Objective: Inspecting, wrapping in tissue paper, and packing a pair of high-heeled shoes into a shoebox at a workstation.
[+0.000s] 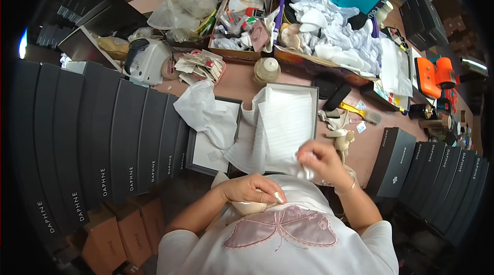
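Two bare hands are at work, and what looks like a cream shoe (247, 207) lies directly beneath the left fingers (263, 186), against the person's white shirt (298, 192). Those fingers are bent over it and close together, resting on its upper side; the hand hides much of its shape. The right fingers (315, 148), higher and to the right, are curled nearly closed around a crumpled white wad (304, 170), which hangs just below their tips and is blurred, so its material is hard to tell.

Just beyond the right fingers, on the pink worktop (369, 146), stands an open grey shoebox (317, 106) lined with white wrapping (286, 120). Ahead of the left fingers, to their left, is a shallow grey tray or lid (198, 156) with crumpled white tissue (203, 115) over it. A yellow-handled brush (368, 116) lies beyond the right fingers, to their right, and a glass jar (266, 71) stands farther ahead, past the shoebox.
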`<state>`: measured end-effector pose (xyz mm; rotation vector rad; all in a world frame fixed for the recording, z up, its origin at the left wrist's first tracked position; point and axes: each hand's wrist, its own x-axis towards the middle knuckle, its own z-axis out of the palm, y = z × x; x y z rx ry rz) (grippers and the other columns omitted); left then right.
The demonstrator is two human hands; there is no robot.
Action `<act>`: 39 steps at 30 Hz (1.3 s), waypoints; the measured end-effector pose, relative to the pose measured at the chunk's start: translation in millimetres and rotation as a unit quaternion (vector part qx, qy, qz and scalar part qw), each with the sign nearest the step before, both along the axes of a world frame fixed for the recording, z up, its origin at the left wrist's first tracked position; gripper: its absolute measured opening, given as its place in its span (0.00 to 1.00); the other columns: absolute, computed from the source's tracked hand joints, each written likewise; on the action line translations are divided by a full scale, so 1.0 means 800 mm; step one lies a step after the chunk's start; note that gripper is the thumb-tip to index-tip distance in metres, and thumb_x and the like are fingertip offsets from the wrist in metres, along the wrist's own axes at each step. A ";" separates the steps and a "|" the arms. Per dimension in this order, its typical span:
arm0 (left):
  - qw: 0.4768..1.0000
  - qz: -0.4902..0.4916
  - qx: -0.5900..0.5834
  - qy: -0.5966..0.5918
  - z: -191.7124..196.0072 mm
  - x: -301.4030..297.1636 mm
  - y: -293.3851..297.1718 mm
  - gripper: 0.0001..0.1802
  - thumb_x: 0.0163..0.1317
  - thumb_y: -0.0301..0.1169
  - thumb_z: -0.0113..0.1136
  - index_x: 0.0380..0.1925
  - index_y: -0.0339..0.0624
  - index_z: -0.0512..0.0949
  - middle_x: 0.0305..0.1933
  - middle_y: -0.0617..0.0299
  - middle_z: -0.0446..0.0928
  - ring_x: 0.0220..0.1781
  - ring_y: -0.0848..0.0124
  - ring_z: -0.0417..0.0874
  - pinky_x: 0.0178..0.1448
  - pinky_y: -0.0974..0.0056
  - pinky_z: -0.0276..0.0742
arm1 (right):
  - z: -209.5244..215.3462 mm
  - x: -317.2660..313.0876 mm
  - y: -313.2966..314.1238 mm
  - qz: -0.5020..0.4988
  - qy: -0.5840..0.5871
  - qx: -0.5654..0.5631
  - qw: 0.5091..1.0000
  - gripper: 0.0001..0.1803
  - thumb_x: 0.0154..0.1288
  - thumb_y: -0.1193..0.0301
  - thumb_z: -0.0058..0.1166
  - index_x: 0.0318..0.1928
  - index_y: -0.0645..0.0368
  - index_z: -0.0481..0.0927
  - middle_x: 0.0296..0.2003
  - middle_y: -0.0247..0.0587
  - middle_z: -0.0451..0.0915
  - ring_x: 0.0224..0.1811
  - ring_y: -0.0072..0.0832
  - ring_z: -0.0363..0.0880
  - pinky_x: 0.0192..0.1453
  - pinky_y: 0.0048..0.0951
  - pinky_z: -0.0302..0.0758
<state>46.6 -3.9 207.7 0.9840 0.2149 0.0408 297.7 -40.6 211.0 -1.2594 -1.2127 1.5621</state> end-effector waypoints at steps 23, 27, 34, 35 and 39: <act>0.974 -0.163 0.124 0.101 0.016 0.032 -0.024 0.12 0.60 0.33 0.56 0.31 0.32 0.80 0.30 0.60 0.79 0.34 0.77 0.76 0.42 0.70 0.70 | 0.052 -0.033 -0.097 0.091 -0.095 0.040 0.990 0.06 0.53 0.73 0.60 0.32 0.60 0.79 0.29 0.40 0.78 0.31 0.32 0.77 0.35 0.28 0.73; 0.976 -0.159 0.104 0.103 0.011 0.028 -0.032 0.12 0.61 0.32 0.55 0.34 0.32 0.80 0.31 0.61 0.79 0.35 0.78 0.76 0.43 0.70 0.71 | 0.045 -0.034 -0.102 0.095 -0.065 -0.021 0.993 0.06 0.51 0.75 0.59 0.31 0.61 0.78 0.27 0.40 0.79 0.30 0.28 0.77 0.35 0.27 0.72; 0.984 -0.131 0.037 0.114 0.020 0.029 -0.032 0.13 0.62 0.32 0.54 0.37 0.31 0.80 0.32 0.64 0.79 0.36 0.78 0.76 0.43 0.71 0.71 | 0.031 -0.015 -0.122 -0.074 0.007 -0.182 0.980 0.03 0.53 0.76 0.59 0.29 0.62 0.78 0.26 0.36 0.79 0.29 0.22 0.75 0.35 0.23 0.71; 0.984 -0.131 0.035 0.118 0.016 0.029 -0.032 0.14 0.62 0.32 0.54 0.37 0.30 0.80 0.32 0.64 0.79 0.36 0.78 0.76 0.43 0.71 0.71 | 0.041 -0.017 -0.115 -0.044 -0.012 -0.083 0.995 0.04 0.54 0.75 0.59 0.29 0.61 0.79 0.27 0.36 0.79 0.31 0.21 0.76 0.35 0.22 0.70; 0.975 -0.172 0.091 0.110 0.010 0.034 -0.030 0.13 0.62 0.32 0.54 0.37 0.31 0.79 0.32 0.64 0.79 0.35 0.79 0.75 0.42 0.71 0.70 | 0.042 -0.039 -0.099 0.053 -0.074 0.053 0.994 0.07 0.51 0.74 0.60 0.31 0.61 0.77 0.26 0.42 0.77 0.30 0.27 0.77 0.36 0.26 0.72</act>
